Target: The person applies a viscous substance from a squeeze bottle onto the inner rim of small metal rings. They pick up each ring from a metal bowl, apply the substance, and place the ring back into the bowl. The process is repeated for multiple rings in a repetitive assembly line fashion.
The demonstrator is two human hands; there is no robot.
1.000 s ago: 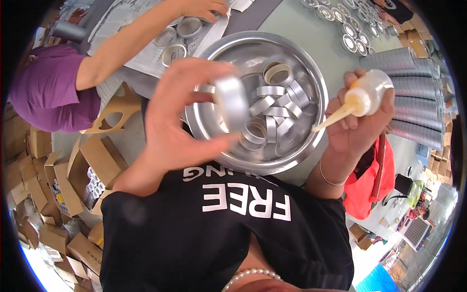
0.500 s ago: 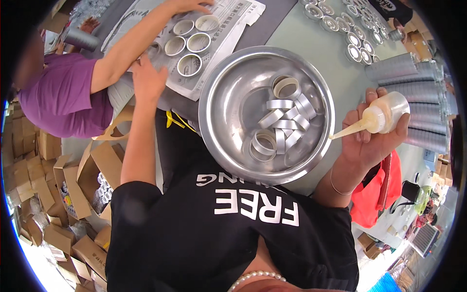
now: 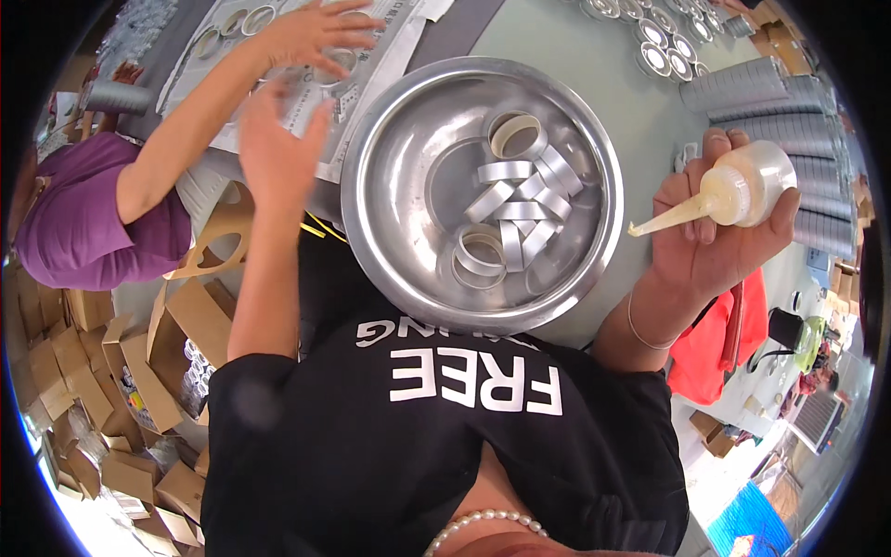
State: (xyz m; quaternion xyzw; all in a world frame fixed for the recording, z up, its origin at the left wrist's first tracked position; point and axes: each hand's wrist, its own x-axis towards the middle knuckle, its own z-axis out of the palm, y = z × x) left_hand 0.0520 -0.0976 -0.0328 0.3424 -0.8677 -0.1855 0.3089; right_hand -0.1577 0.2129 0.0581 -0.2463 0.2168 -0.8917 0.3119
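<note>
My right hand (image 3: pixel 719 209) is wrapped round a translucent squeeze bottle (image 3: pixel 756 181) with a white cap. Its long yellowish nozzle points left, and a small blob sits at the tip, just off the rim of a steel bowl (image 3: pixel 371 251). Inside the bowl several silvery-white rings (image 3: pixel 529 212) lie in a loose heap. My left hand (image 3: pixel 283 148), smeared by motion, is left of the bowl with thumb and fingers apart, holding nothing visible. It is over the edge of a printed paper sheet (image 3: pixel 357 111), close below a co-worker's hand.
A co-worker in a purple shirt (image 3: pixel 102 213) reaches across the sheet, a spread hand (image 3: pixel 311 42) over several rings (image 3: pixel 258 19). Grey ribbed rolls (image 3: pixel 780 148) are stacked at the right, and round silvery pieces (image 3: pixel 654 58) stand behind. Open cardboard boxes (image 3: pixel 190 311) crowd the lower left.
The co-worker's hand has come down over the rings on the sheet, and they lie differently. My left hand has opened wider. The whole view has shifted slightly; the bottle stays in my right hand.
</note>
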